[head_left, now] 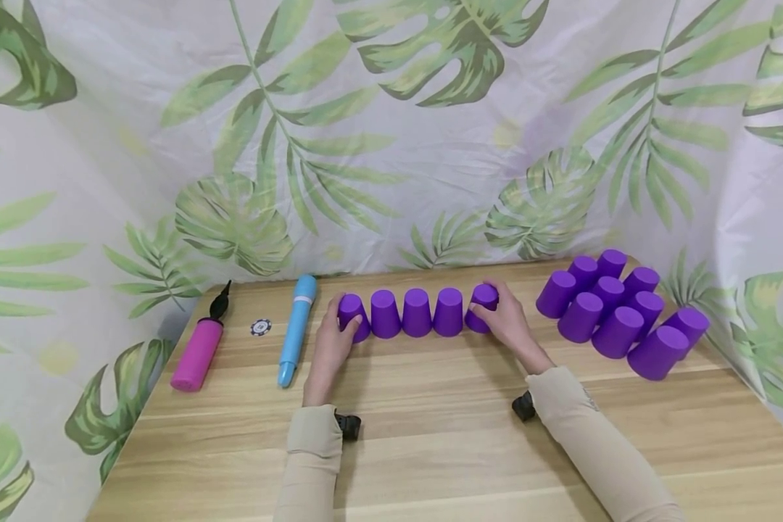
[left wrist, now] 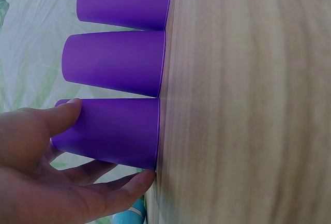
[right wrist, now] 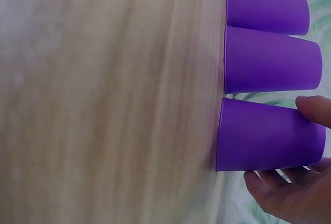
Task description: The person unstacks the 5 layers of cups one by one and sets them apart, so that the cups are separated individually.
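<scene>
Five upside-down purple cups are standing in a row across the table, touching rim to rim, their long axes upright. The left hand is wrapping its grip round the leftmost cup – thumb on top, fingers beneath in the left wrist view. The three middle cups are sitting untouched between the hands. The right hand is clamping the rightmost cup likewise – each end cup lying directly inside its own grip
</scene>
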Tool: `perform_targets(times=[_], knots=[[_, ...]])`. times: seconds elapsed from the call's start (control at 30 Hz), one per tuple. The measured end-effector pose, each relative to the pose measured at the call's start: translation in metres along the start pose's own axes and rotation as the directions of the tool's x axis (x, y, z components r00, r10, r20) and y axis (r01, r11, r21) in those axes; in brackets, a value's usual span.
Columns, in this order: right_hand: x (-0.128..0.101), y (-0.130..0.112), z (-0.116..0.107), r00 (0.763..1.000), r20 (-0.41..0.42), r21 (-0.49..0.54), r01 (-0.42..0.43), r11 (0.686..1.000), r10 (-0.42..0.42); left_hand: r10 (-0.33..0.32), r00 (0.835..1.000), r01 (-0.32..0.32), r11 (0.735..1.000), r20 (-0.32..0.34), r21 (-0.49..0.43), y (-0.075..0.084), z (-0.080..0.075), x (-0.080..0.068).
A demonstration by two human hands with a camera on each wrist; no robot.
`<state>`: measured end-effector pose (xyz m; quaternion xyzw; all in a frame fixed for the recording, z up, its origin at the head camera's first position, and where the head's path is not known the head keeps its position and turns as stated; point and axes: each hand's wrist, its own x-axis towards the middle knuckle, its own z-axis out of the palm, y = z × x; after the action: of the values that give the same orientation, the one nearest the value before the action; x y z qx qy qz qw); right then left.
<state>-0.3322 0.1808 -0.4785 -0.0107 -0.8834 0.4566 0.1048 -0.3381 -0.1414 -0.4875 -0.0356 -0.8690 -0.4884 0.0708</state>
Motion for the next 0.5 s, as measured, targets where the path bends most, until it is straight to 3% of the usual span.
perform_targets(times=[0.27,0.5], knots=[[-0.015,0.003,-0.019,0.997,-0.071,-0.029,0.006,1.000,-0.008,0.009,1.000,-0.009,1.000,0.005,0.002,0.001,0.001,0.000],[-0.043,0.004,-0.052,0.997,-0.070,-0.089,0.020,0.996,-0.026,-0.006,1.000,0.006,1.000,0.009,-0.011,0.001,0.001,0.000]])
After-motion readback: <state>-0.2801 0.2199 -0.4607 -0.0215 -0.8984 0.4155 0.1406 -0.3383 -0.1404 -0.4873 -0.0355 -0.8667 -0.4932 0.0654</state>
